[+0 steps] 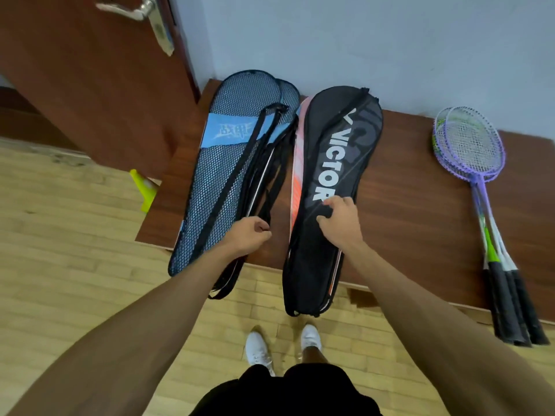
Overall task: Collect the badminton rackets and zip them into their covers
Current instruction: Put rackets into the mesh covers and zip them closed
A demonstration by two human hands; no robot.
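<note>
Black VICTOR cover: lay lengthwise on the wooden bench, its tail overhanging the front edge. The right hand pinched its fabric below the white lettering, fingers curled.
Blue mesh cover: just beside it on the left, also overhanging. The left hand gripped its black straps.
Purple rackets: stacked well apart at right, heads near the wall, bare bench between.
</note>
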